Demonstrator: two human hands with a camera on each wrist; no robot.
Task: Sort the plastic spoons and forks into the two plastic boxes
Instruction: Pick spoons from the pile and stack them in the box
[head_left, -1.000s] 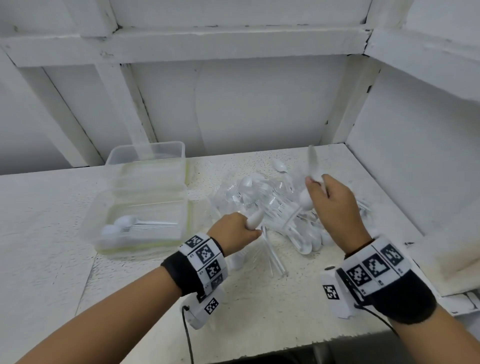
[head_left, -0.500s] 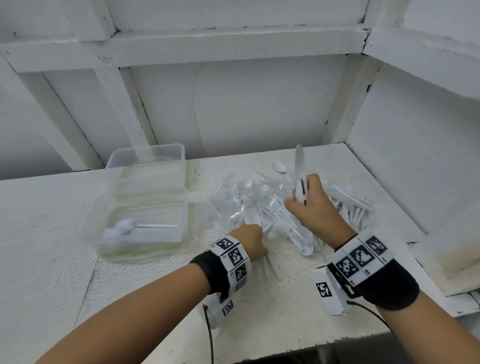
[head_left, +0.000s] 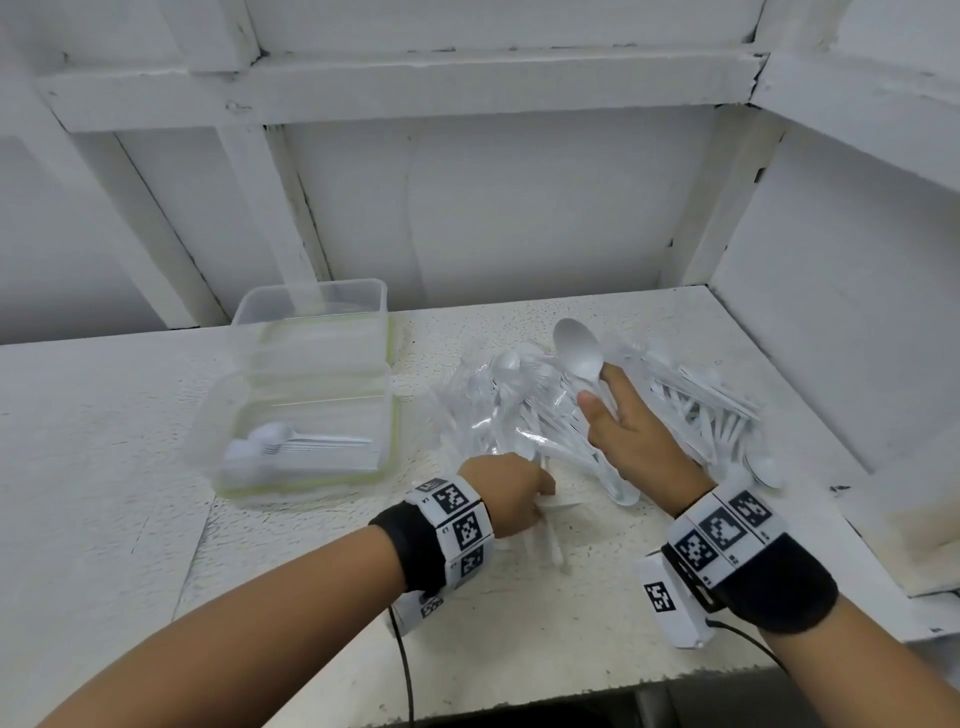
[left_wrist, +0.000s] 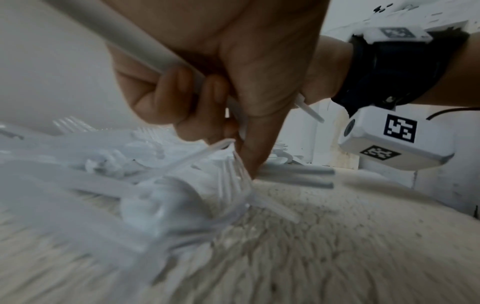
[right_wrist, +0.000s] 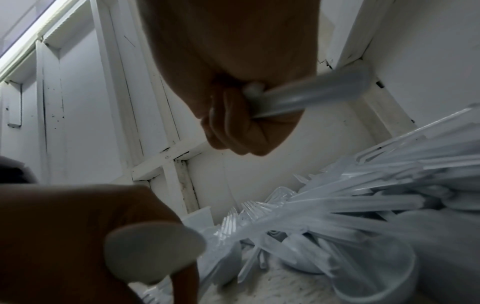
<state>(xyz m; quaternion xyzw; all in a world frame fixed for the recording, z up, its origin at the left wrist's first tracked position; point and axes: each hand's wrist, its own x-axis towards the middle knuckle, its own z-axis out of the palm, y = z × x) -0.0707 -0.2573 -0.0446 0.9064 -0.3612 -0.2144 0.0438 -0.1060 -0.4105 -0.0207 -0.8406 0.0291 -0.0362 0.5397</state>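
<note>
Since the earlier frame, your right hand (head_left: 631, 441) turned its pinched spoon (head_left: 577, 349) bowl-up; left hand (head_left: 506, 491) grips utensils (left_wrist: 145, 51). Keep handles aligned beyond your fingertips.

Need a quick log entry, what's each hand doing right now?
Left hand: grips white cutlery handles at the pile's edge.
Right hand: holds a spoon.

The left hand (head_left: 511, 491) has dropped from above the pile (head_left: 524, 410) to the worktop (head_left: 545, 623) at its near edge. The spoon (head_left: 577, 349) in the right hand (head_left: 631, 441) now shows its bowl face-on instead of edge-on.
</note>
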